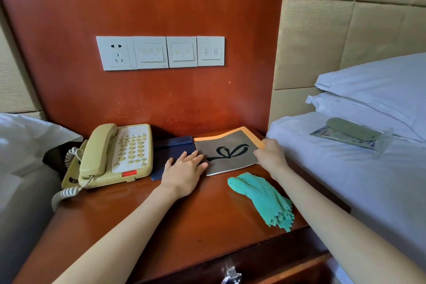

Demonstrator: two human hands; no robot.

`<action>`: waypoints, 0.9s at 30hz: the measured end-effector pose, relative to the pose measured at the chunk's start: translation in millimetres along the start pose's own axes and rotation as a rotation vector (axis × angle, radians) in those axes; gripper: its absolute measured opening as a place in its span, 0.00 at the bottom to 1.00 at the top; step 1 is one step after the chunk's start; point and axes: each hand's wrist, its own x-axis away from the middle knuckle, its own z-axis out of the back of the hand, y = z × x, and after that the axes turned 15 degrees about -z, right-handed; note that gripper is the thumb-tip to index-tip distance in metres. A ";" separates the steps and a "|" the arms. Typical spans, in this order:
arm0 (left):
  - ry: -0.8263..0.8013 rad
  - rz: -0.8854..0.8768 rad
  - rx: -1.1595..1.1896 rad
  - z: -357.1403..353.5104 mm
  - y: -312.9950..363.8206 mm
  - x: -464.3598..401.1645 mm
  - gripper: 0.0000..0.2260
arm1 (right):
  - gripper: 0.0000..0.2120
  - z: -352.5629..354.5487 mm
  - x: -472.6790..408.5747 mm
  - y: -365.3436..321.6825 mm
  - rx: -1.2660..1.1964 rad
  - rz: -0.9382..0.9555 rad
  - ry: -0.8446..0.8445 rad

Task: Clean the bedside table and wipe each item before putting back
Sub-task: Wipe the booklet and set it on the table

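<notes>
A grey booklet (228,153) with a black ribbon drawing and an orange edge lies at the back right of the wooden bedside table (161,219). My right hand (270,157) pinches its right edge. My left hand (184,169) lies flat, fingers straight, on a dark blue folder (171,147), its fingertips touching the booklet's left edge. A green cloth (261,199) lies crumpled on the table in front of the booklet, held by neither hand. A beige telephone (115,155) stands at the back left.
A row of white switches and a socket (160,52) sits on the wooden wall panel. On the white bed (345,168) to the right lie a green case (352,129) and a clear-wrapped leaflet. Another bed (20,145) is at the left. A drawer handle (231,273) shows below.
</notes>
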 end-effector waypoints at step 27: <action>0.220 -0.275 0.305 58.5 77.7 -70.9 0.12 | 0.09 102.5 -30.7 9.8 0.043 0.309 0.282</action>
